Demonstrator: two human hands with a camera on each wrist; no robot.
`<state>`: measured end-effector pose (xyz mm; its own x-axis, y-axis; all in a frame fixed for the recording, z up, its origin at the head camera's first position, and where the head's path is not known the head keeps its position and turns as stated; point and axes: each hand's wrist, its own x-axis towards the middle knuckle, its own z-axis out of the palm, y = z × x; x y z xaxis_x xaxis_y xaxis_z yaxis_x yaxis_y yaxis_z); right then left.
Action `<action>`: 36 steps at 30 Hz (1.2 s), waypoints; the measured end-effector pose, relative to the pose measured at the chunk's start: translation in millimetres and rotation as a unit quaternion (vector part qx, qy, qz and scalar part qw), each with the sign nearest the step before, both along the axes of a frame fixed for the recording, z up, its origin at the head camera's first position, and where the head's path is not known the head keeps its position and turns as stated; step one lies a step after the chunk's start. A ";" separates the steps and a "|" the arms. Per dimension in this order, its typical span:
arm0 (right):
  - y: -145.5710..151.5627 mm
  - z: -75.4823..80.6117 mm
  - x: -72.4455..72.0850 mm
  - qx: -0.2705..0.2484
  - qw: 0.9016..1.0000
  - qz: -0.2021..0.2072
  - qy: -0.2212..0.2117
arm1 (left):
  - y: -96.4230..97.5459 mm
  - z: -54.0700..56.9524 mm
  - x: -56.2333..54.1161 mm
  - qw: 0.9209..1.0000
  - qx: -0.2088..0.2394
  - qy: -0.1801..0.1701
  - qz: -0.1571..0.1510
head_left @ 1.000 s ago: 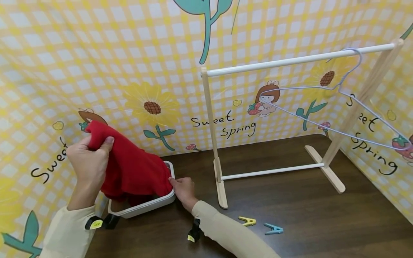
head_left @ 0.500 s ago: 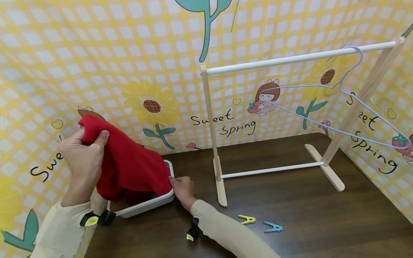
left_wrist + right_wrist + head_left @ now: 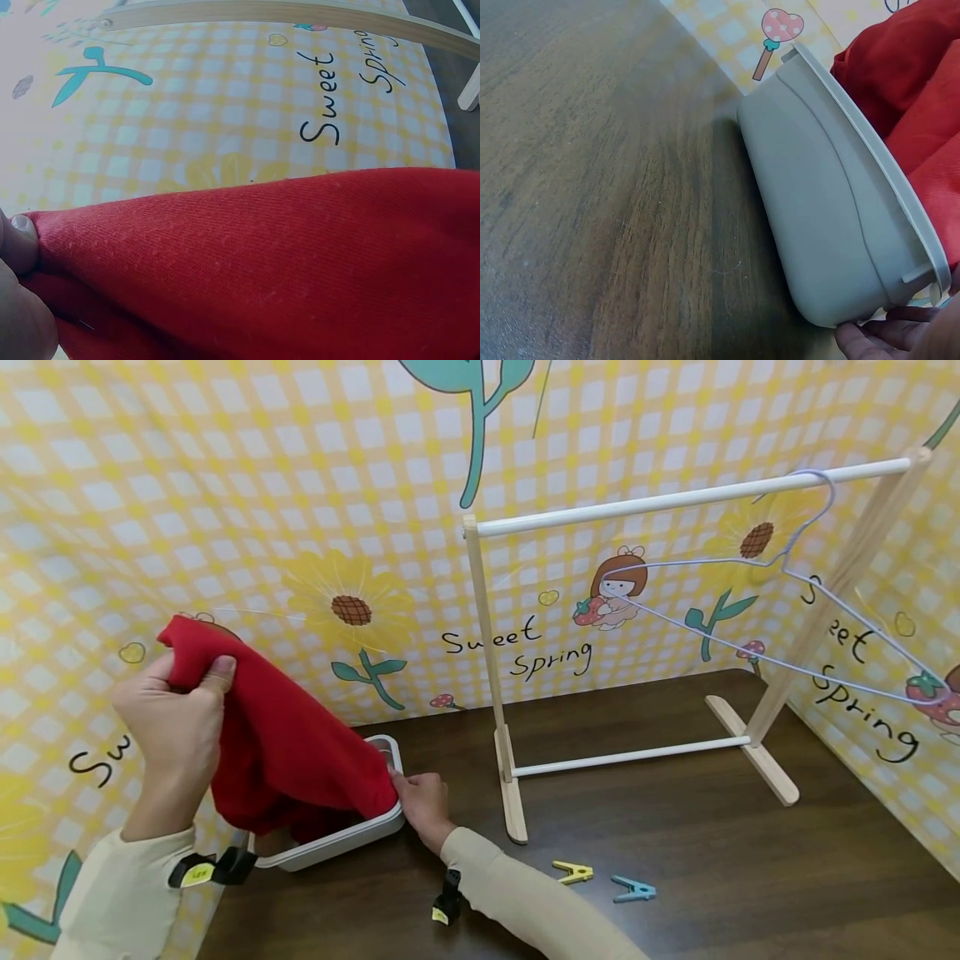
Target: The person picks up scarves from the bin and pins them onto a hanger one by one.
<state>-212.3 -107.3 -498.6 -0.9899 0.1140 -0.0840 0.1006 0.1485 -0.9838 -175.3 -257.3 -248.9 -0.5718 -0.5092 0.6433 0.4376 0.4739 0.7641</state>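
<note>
My left hand [image 3: 176,714] pinches a gathered end of a red cloth [image 3: 285,727] between thumb and fingers, raised above a white plastic basin [image 3: 341,843]. From there the cloth slopes down to the right, and its lower part lies inside the basin. In the left wrist view the red cloth [image 3: 285,262] stretches away from the thumb and shows a fine knit. With my right hand [image 3: 426,806] I grip the basin's right rim, thumb on top, right by the cloth. The right wrist view shows fingers [image 3: 892,334] curled under the basin's corner [image 3: 817,210].
A wooden rack [image 3: 491,652] with a white top bar stands at the right. On its bar hangs a lilac wire hanger [image 3: 697,564]. A yellow clothespin [image 3: 573,872] and a blue clothespin [image 3: 633,889] lie on the dark wooden table [image 3: 720,843]. Patterned fabric surrounds the table behind.
My left hand has moved left and slightly up, drawing the red cloth farther out of the basin and pulling it tauter. The right hand keeps its place on the rim.
</note>
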 end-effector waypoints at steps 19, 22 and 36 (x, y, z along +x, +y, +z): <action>-0.1 0.0 -0.4 0.009 1.000 -0.004 -0.006 | 6.3 19.7 6.8 0.995 0.072 0.059 -0.040; 0.1 0.3 -2.0 0.009 1.000 0.001 -0.014 | 9.7 24.0 8.6 0.992 0.089 0.069 -0.054; 1.7 2.6 -2.3 0.041 0.999 -0.003 -0.012 | 16.0 36.9 6.1 0.998 0.016 0.064 -0.011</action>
<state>-214.7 -105.5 -496.0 -0.9869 0.1279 -0.0985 0.1260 0.2281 -0.9654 -169.2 -241.4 -212.0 -0.4975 -0.5192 0.6949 0.5422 0.4393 0.7163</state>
